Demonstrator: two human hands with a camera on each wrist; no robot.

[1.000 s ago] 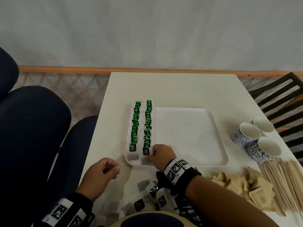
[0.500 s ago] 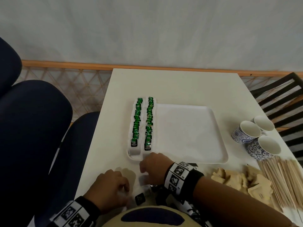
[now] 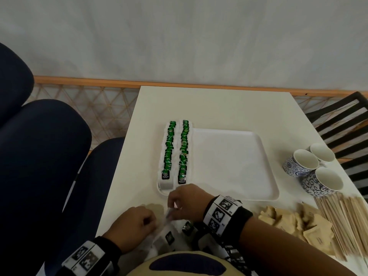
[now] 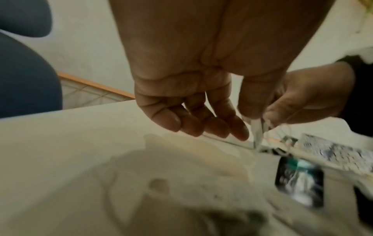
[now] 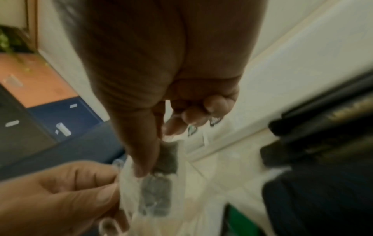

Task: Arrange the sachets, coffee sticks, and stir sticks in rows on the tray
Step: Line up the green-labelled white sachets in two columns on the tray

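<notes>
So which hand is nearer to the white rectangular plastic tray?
The right hand: it sits just off the near-left corner of the white rectangular plastic tray, pinching a translucent tea sachet. The left hand is farther back, pinching the same sachet.

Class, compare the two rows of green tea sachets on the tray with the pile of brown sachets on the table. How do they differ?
The green tea sachets lie in two neat rows; the brown sachets sit in a loose heap. The green ones are on the tray, the brown ones on the table. Both are small flat packets.
</notes>
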